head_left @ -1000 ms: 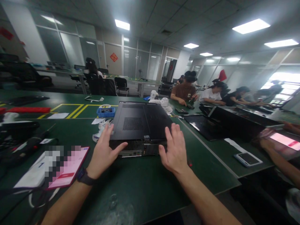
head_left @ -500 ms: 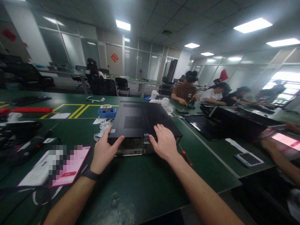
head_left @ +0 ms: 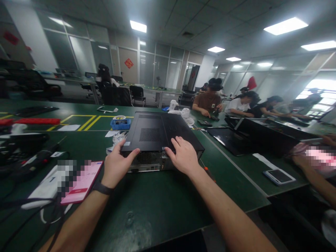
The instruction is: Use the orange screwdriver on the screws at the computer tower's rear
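Case: flat black computer case (head_left: 154, 131) lying on the green bench (head_left: 147, 199) in front of the person, perforated panel up.
Left hand: spread at the near left corner of the case, thumb out along the near edge (head_left: 118, 163); not clamped round anything, and how hard it presses I cannot tell.
Right hand: laid over the near edge, right of the middle, fingers loosely apart on the top panel (head_left: 183, 154); whether it bears weight I cannot tell.
Hands: well apart from each other, so an uneven push would probably twist the case rather than move it straight.
Near face: metal-trimmed, with openings (head_left: 145, 168); a thumb slipping off the edge could scrape on it.
Screwdriver: orange-handled (head_left: 206, 170), close by the right side of the case and partly hidden by the forearm; a swing to that side could knock it or trap it underneath.
White bundle: just beside the left edge (head_left: 119, 137); a shift left could drag or crush it.
Blue tray: beyond that bundle, near the far left side (head_left: 114, 126); a turning case could bump it and jolt its contents.
Dark cables: by the left forearm (head_left: 23, 206); a sleeveless arm drawn back could snag them.
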`<state>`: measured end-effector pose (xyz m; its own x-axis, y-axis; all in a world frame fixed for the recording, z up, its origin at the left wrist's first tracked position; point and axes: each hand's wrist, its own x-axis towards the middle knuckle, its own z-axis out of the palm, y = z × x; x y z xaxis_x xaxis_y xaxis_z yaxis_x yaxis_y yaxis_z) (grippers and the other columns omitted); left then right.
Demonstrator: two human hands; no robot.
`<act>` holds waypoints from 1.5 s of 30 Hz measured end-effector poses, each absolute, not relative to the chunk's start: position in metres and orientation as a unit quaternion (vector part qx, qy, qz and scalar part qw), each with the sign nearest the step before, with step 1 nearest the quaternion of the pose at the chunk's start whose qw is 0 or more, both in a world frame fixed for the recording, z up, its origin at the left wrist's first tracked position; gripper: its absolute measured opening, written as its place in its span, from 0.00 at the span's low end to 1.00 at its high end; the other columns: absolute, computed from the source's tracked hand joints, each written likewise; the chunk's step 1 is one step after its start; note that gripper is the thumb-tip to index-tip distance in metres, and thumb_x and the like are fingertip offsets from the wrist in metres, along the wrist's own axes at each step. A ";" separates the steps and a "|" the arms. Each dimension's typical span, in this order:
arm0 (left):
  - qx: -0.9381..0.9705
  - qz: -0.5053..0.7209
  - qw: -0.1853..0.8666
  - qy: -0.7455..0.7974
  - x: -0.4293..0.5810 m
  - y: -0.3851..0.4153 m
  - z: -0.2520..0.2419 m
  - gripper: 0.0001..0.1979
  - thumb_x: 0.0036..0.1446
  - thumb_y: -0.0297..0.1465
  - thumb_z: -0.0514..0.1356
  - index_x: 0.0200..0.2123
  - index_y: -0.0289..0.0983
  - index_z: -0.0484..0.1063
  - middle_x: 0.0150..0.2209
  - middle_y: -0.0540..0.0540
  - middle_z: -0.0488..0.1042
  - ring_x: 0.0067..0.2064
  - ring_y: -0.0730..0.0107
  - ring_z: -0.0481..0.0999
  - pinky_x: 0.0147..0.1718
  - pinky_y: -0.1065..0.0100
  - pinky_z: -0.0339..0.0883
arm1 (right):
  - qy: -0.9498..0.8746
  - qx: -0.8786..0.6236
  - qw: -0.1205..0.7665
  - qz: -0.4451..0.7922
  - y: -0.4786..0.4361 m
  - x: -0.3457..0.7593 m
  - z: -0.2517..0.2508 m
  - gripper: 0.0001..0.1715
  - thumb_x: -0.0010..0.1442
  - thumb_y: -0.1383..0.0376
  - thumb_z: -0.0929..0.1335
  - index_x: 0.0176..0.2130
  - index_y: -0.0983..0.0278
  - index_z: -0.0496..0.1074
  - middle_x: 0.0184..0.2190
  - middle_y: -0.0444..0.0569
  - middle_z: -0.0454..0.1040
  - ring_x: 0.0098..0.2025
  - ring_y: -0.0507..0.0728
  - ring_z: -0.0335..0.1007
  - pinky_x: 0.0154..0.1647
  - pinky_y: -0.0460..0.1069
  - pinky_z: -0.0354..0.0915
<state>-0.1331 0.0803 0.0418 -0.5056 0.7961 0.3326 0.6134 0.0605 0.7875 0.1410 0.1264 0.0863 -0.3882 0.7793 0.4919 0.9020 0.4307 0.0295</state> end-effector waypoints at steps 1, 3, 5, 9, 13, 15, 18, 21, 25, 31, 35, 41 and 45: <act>0.489 0.485 0.095 0.718 -0.133 0.080 0.042 0.43 0.54 0.57 0.68 0.66 0.39 0.73 0.56 0.34 0.83 0.58 0.42 0.82 0.59 0.47 0.74 | -0.821 -0.512 0.208 -0.145 0.127 0.140 0.087 0.40 0.77 0.44 0.56 0.66 0.70 0.72 0.68 0.67 0.71 0.72 0.71 0.66 0.71 0.63 0.62; 0.492 0.490 0.100 0.713 -0.133 0.080 0.045 0.42 0.54 0.55 0.69 0.66 0.39 0.73 0.56 0.35 0.83 0.57 0.43 0.82 0.59 0.48 0.74 | -0.823 -0.510 0.209 -0.140 0.128 0.139 0.088 0.41 0.76 0.43 0.57 0.65 0.71 0.72 0.67 0.68 0.71 0.72 0.71 0.66 0.71 0.64 0.62; 0.494 0.485 0.109 0.713 -0.132 0.078 0.047 0.41 0.54 0.55 0.69 0.65 0.40 0.73 0.56 0.36 0.83 0.57 0.43 0.82 0.59 0.47 0.74 | -0.825 -0.506 0.212 -0.134 0.129 0.140 0.089 0.42 0.76 0.42 0.57 0.66 0.72 0.72 0.68 0.68 0.71 0.72 0.72 0.66 0.72 0.64 0.62; 0.492 0.483 0.123 0.714 -0.130 0.077 0.049 0.42 0.55 0.55 0.68 0.67 0.40 0.71 0.59 0.35 0.81 0.60 0.42 0.80 0.61 0.47 0.72 | -0.837 -0.487 0.220 -0.118 0.126 0.149 0.090 0.40 0.76 0.44 0.59 0.66 0.71 0.72 0.69 0.65 0.70 0.73 0.69 0.65 0.74 0.62 0.61; 0.499 0.490 0.121 0.704 -0.129 0.076 0.046 0.43 0.56 0.55 0.67 0.68 0.38 0.69 0.60 0.34 0.79 0.61 0.41 0.79 0.61 0.46 0.72 | -0.826 -0.491 0.255 -0.108 0.120 0.172 0.086 0.37 0.76 0.46 0.59 0.66 0.68 0.73 0.69 0.62 0.71 0.73 0.67 0.64 0.76 0.62 0.60; 0.503 0.496 0.116 0.699 -0.128 0.075 0.045 0.43 0.57 0.55 0.67 0.69 0.38 0.68 0.60 0.33 0.79 0.61 0.42 0.79 0.62 0.46 0.71 | -0.803 -0.512 0.285 -0.109 0.117 0.188 0.082 0.38 0.75 0.45 0.59 0.68 0.69 0.70 0.71 0.64 0.67 0.74 0.68 0.62 0.75 0.65 0.59; 0.499 0.511 0.114 0.691 -0.125 0.074 0.044 0.43 0.57 0.54 0.68 0.69 0.38 0.68 0.62 0.34 0.78 0.63 0.42 0.78 0.64 0.47 0.70 | -0.757 -0.555 0.328 -0.105 0.117 0.214 0.070 0.39 0.74 0.44 0.59 0.68 0.67 0.69 0.73 0.65 0.64 0.74 0.70 0.61 0.74 0.68 0.60; 0.491 0.526 0.117 0.685 -0.122 0.073 0.043 0.43 0.57 0.53 0.68 0.70 0.38 0.67 0.63 0.34 0.77 0.65 0.44 0.76 0.67 0.47 0.67 | -0.706 -0.599 0.363 -0.100 0.120 0.235 0.055 0.44 0.73 0.41 0.59 0.70 0.70 0.65 0.75 0.69 0.59 0.77 0.73 0.54 0.75 0.72 0.55; 0.487 0.537 0.131 0.676 -0.122 0.073 0.039 0.42 0.58 0.51 0.69 0.70 0.38 0.67 0.65 0.35 0.76 0.66 0.46 0.75 0.68 0.49 0.66 | -0.671 -0.643 0.363 -0.069 0.121 0.253 0.029 0.44 0.75 0.44 0.54 0.72 0.72 0.60 0.69 0.69 0.67 0.71 0.68 0.65 0.72 0.65 0.63; 0.492 0.564 0.130 0.651 -0.124 0.071 0.037 0.43 0.58 0.49 0.70 0.72 0.39 0.63 0.69 0.35 0.72 0.68 0.49 0.74 0.69 0.52 0.66 | -0.630 -0.721 0.287 -0.041 0.117 0.279 -0.015 0.35 0.68 0.52 0.62 0.61 0.75 0.73 0.57 0.73 0.76 0.59 0.72 0.74 0.63 0.66 0.67; 0.508 0.563 0.100 0.644 -0.120 0.068 0.037 0.42 0.61 0.49 0.68 0.72 0.38 0.63 0.69 0.35 0.72 0.69 0.49 0.73 0.70 0.52 0.65 | -0.611 -0.754 0.237 -0.027 0.116 0.292 -0.031 0.29 0.64 0.53 0.66 0.54 0.70 0.78 0.51 0.69 0.79 0.53 0.72 0.75 0.55 0.65 0.70; 0.545 0.548 -0.003 0.634 -0.105 0.056 0.042 0.40 0.64 0.45 0.64 0.74 0.36 0.58 0.72 0.33 0.66 0.74 0.48 0.66 0.73 0.51 0.59 | -0.597 -0.765 0.242 -0.023 0.113 0.289 -0.036 0.23 0.66 0.60 0.64 0.52 0.71 0.79 0.47 0.69 0.78 0.52 0.71 0.74 0.57 0.64 0.67; 0.555 0.557 -0.095 0.611 -0.092 0.044 0.047 0.36 0.65 0.41 0.62 0.72 0.36 0.59 0.73 0.32 0.64 0.76 0.48 0.60 0.75 0.47 0.54 | -0.569 -0.769 0.291 -0.009 0.110 0.289 -0.031 0.26 0.68 0.57 0.62 0.52 0.72 0.78 0.45 0.70 0.77 0.51 0.72 0.73 0.56 0.64 0.66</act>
<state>-0.0917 0.0441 0.0469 -0.3665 0.5721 0.7338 0.7830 -0.2364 0.5753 0.2887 0.1104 -0.0308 0.3517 0.8700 0.3455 0.8810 -0.1828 -0.4364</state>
